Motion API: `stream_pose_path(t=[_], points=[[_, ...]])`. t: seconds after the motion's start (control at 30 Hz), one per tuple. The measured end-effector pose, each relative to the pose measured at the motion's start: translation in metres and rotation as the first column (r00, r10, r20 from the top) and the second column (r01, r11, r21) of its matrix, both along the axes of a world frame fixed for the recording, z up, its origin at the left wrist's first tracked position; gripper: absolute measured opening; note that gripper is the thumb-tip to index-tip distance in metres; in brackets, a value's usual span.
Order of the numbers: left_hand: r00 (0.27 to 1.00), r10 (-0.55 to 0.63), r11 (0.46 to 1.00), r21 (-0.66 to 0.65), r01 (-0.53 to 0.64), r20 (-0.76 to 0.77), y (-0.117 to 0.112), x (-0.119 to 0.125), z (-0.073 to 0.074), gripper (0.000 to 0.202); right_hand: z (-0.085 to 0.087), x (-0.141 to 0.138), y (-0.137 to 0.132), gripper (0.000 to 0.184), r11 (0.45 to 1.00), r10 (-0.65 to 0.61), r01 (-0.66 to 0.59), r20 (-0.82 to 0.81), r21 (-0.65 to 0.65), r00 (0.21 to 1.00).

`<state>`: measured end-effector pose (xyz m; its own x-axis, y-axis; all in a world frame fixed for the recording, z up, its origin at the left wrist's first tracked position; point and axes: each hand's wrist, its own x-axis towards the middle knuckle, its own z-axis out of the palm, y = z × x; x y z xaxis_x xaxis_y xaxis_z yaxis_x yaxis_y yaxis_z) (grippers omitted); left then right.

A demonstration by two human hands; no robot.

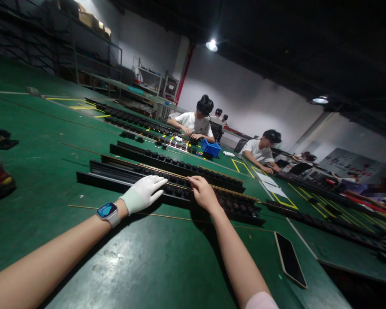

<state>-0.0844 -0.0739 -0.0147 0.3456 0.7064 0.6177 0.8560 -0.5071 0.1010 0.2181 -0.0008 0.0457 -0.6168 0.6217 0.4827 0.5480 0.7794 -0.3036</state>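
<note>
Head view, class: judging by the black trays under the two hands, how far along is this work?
Done: the farther black tray carries a full-looking row of small black parts. In hand: the gloved left hand and bare right hand rest on the nearest tray. Left: its left stretch shows no parts.

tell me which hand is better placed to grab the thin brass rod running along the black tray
Right, probably. The bare right hand has its fingers at the thin brass rod on the black tray; the gloved left hand lies flat, just short of it.
</note>
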Motion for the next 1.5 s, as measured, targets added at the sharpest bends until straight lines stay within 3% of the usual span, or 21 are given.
stream_pose_path(t=[0.13, 0.37, 0.5, 1.3, 1.4, 1.5], points=[[0.999, -0.012, 1.0, -0.014, 0.011, -0.03, -0.001, 0.001, 0.004, 0.048, 0.011, 0.041, -0.011, 0.052, 0.984, -0.14, 0.137, 0.023, 0.114, 0.99], [0.999, 0.012, 1.0, -0.006, -0.012, -0.053, -0.003, 0.002, 0.005, 0.048, -0.043, 0.082, -0.041, 0.067, 0.94, -0.298, 0.225, 0.297, 0.255, 0.907], [0.999, 0.021, 1.0, 0.005, -0.021, -0.049, -0.002, 0.001, 0.003, 0.047, -0.056, 0.082, -0.043, 0.065, 0.92, -0.343, 0.256, 0.295, 0.295, 0.892], [0.999, 0.035, 0.999, 0.001, -0.035, -0.015, -0.001, 0.005, 0.0, 0.045, -0.054, 0.044, -0.059, 0.06, 0.954, -0.226, 0.173, 0.211, 0.245, 0.951], [0.999, 0.041, 0.999, 0.004, -0.041, -0.027, -0.003, 0.006, 0.001, 0.046, -0.042, 0.044, -0.055, 0.052, 0.958, -0.202, 0.165, 0.143, 0.236, 0.969], [0.998, 0.043, 0.999, 0.008, -0.043, -0.038, -0.003, 0.005, 0.002, 0.046, -0.01, 0.04, -0.03, 0.045, 0.962, -0.173, 0.174, -0.023, 0.209, 0.985]])
